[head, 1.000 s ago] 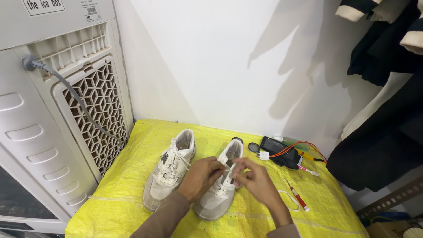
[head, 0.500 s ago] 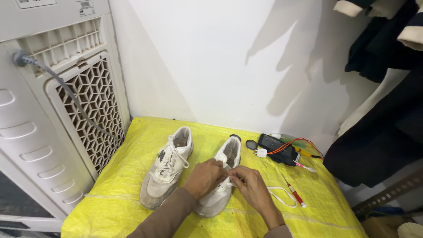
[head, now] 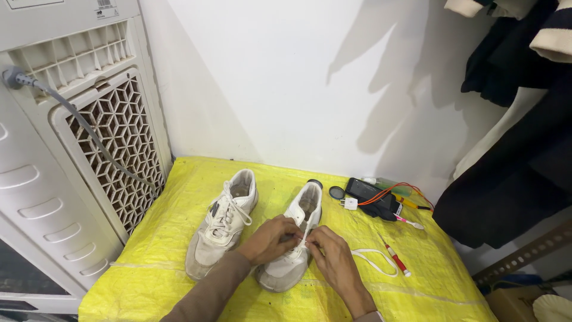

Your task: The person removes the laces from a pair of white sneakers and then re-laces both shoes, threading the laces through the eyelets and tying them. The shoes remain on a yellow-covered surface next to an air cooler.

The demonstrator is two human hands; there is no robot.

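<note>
Two worn white sneakers stand side by side on a yellow woven sheet [head: 179, 197]. The left sneaker [head: 219, 223] has its laces tied. Both my hands are over the right sneaker [head: 295, 253]. My left hand [head: 269, 238] pinches its white lace [head: 305, 235] from the left. From the right, my right hand [head: 333, 259] pinches the same lace near the eyelets, fingertips almost touching the left hand. A loose white lace [head: 375, 262] trails on the sheet to the right of my right hand.
A large white air cooler [head: 71, 149] with a honeycomb grille and grey cable stands at the left. At the back right lie a black pouch [head: 375, 200], orange wires, a white plug, a red-and-white pen [head: 398, 260]. Dark clothes [head: 512, 149] hang at right.
Both hands have dropped lower onto the right sneaker and drawn closer together on the lace. The camera view has shifted slightly right and down.
</note>
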